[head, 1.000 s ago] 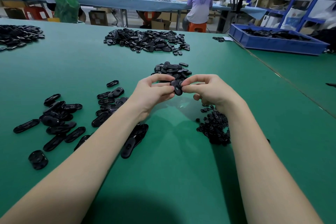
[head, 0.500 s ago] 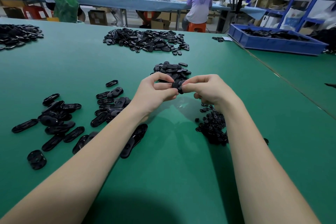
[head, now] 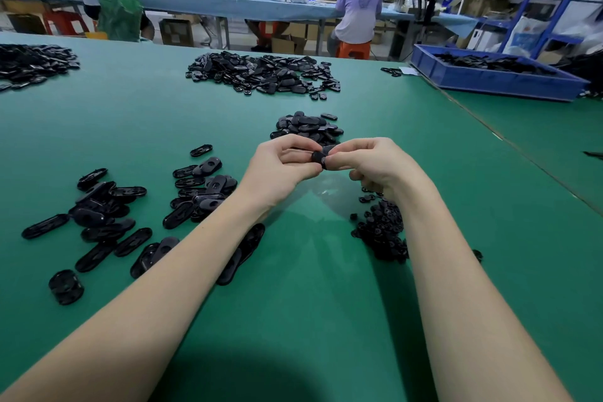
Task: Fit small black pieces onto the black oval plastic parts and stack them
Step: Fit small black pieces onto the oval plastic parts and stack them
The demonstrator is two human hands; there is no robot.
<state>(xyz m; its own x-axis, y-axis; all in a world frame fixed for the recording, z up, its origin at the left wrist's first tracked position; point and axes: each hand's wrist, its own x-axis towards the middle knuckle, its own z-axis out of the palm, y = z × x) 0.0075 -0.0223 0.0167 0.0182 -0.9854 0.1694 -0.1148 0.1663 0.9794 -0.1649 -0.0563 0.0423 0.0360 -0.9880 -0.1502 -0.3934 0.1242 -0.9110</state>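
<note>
My left hand (head: 280, 166) and my right hand (head: 375, 163) meet above the green table (head: 310, 303), both pinching one black oval part (head: 321, 157) between thumbs and fingertips. Whether a small piece sits on it is hidden by my fingers. A heap of small black pieces (head: 381, 228) lies under my right wrist. Loose black oval parts (head: 107, 222) are scattered at the left, with more (head: 202, 192) beside my left forearm. A small pile of oval parts (head: 306, 127) lies just beyond my hands.
A large heap of black parts (head: 261, 73) lies at the table's far middle, another (head: 29, 64) at the far left. A blue tray (head: 496, 75) with black parts stands at the far right. Several people work at a blue bench (head: 202, 3) behind.
My hands have turned the oval part between the fingertips and drawn closer together on it. Less of the part shows now. The heaps on the table have not moved.
</note>
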